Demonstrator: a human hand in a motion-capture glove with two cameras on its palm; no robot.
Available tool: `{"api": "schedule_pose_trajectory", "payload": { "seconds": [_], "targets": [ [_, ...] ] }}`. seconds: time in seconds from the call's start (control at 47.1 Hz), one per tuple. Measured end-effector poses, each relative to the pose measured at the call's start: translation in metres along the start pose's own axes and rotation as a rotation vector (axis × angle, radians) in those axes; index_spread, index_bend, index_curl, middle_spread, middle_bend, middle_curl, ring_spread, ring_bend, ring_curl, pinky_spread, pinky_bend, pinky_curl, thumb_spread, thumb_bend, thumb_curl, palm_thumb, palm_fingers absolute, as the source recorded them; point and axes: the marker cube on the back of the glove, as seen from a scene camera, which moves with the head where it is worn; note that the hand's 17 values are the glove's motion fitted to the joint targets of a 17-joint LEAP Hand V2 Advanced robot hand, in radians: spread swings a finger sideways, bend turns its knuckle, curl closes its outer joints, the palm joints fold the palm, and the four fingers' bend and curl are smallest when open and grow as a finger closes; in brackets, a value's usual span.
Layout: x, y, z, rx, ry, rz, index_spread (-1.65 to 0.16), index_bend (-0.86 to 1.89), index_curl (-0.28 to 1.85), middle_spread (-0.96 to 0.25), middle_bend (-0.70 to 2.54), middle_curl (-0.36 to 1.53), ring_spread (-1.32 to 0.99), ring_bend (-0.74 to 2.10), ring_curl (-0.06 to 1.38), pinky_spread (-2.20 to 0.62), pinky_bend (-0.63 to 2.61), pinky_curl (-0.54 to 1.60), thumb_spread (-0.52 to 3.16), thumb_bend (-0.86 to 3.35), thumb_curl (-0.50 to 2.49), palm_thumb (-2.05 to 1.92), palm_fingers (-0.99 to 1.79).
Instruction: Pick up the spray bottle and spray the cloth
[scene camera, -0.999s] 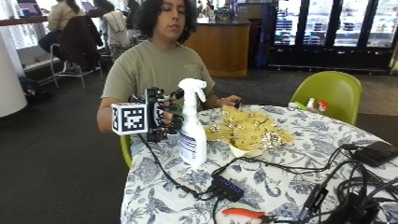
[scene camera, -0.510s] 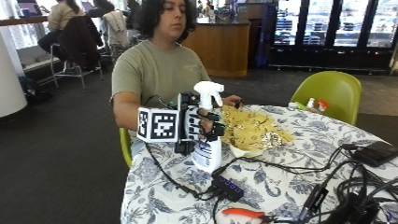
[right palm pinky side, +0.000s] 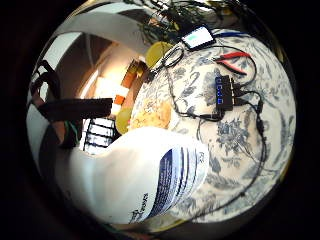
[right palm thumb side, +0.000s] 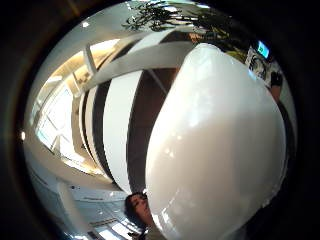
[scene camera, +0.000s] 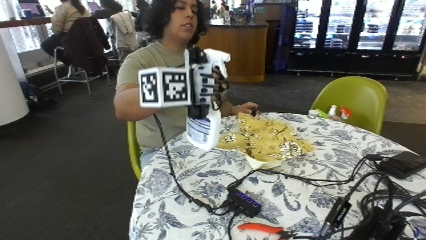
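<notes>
White spray bottle (scene camera: 205, 131) hangs tilted in the air, gripped by the gloved right hand (scene camera: 208, 85), lifted off the floral tabletop (scene camera: 200, 175) since a second ago. Just beside it lies the yellow cloth (scene camera: 269, 140); cables (scene camera: 293, 177) and a USB hub (scene camera: 245, 202) sprawl nearer the front.

Bright and even indoors, lit from overhead. Daylight through windows (scene camera: 26, 30) at the back; glow from lit display fridges (scene camera: 346, 25). Dark, dull floor (scene camera: 66, 175). Only faint, soft shadows under cables (scene camera: 313, 177) on tablecloth (scene camera: 200, 170). Broad sheen and small glare spots on white spray bottle (right palm thumb side: 215, 150), thumb-side palm view. Ceiling lights (right palm thumb side: 100, 50) washed pale there.
</notes>
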Motion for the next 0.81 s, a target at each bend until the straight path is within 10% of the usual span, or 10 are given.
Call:
{"api": "schedule_pose_trajectory", "payload": {
  "seconds": [0.297, 0.807],
  "targets": [
    [-0.075, 0.021, 0.04, -0.558, 0.389, 0.357, -0.24, 0.29, 0.42, -0.14, 0.62, 0.53, -0.16, 0.77, 0.47, -0.24, 0.55, 0.44, 0.78, -0.01, 0.59, 1.01, 1.39],
    [0.091, 0.069, 0.16, -1.096, 0.738, 0.95, -0.25, 0.24, 0.51, -0.15, 0.65, 0.55, -0.18, 0.76, 0.48, -0.25, 0.59, 0.45, 0.91, -0.01, 0.66, 0.99, 1.35]
  ]
}}
